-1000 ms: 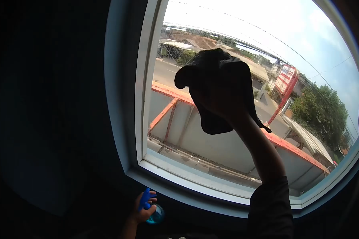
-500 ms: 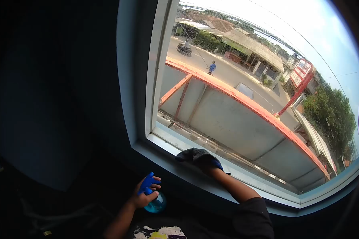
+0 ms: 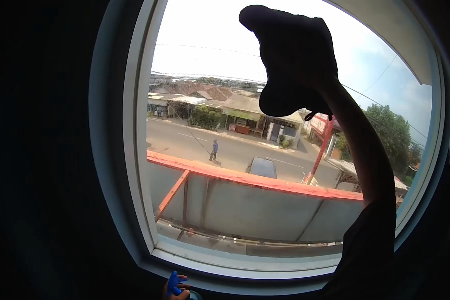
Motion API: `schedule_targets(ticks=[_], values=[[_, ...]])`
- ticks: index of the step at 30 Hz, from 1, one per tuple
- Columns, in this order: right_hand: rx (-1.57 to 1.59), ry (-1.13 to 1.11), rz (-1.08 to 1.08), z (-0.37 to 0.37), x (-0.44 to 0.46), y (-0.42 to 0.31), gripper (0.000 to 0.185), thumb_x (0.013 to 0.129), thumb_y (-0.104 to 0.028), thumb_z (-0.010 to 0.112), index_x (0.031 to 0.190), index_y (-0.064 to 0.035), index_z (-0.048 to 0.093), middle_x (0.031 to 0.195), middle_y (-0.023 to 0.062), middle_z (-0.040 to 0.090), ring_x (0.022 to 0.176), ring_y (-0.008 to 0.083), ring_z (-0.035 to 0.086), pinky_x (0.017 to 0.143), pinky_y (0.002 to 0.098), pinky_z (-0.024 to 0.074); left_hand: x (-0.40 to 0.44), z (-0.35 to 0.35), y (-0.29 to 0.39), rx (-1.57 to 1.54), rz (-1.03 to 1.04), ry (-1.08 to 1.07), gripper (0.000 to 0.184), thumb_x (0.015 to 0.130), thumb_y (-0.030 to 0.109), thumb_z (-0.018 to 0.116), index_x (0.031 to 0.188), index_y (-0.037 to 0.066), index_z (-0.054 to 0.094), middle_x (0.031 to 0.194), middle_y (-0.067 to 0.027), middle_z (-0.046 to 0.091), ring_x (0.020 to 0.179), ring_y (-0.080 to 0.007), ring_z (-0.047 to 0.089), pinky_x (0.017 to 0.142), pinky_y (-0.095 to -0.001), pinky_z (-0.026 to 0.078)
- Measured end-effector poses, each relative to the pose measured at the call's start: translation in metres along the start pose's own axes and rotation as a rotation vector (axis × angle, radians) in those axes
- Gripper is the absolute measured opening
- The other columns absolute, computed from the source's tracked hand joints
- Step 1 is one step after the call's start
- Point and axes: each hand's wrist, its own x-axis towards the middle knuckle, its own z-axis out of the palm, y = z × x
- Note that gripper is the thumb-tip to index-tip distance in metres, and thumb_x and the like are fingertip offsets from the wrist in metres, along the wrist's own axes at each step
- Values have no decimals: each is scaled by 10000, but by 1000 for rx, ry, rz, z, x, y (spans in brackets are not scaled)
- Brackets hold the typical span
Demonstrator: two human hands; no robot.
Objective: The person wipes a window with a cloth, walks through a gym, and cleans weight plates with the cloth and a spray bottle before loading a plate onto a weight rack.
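Right hand [image 3: 317, 75] pressing dark cloth [image 3: 285, 47] apparently against window glass [image 3: 225, 200]

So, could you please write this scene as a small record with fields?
place: dark room, by a bright window
right hand: raised, with a dark cloth in front of the upper view
left hand: low, around a spray bottle with a blue top
outside: road, person, vehicle, tree
unclear: exact finger positions on the cloth; most of the bottle is out of view
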Motion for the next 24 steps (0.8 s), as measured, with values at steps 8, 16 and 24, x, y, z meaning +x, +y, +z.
schedule_targets(ticks=[8,16,24], values=[[-437,253,274,-40,94,82,276,820,-316,631,963,-80,639,891,77,644,861,237,620,862,399,459,24,24,-8,-99,47,-72,756,796,-103,612,1463,42,287,1242,-142,541,1024,-235,616,853,-337,524],[-588,297,270,58,-142,104,296,811,-348,636,908,-68,633,893,92,625,877,251,601,862,388,434,32,29,43,-262,-452,-160,649,735,-55,656,1326,56,413,1270,-163,529,1070,-286,628,874,-381,525],[-579,2,1039,191,-488,-35,327,801,-380,640,852,-57,626,895,107,607,894,265,582,861,376,409,35,18,47,-243,-436,-313,621,757,-38,669,1322,25,417,1313,-180,517,1092,-287,626,893,-364,514]])
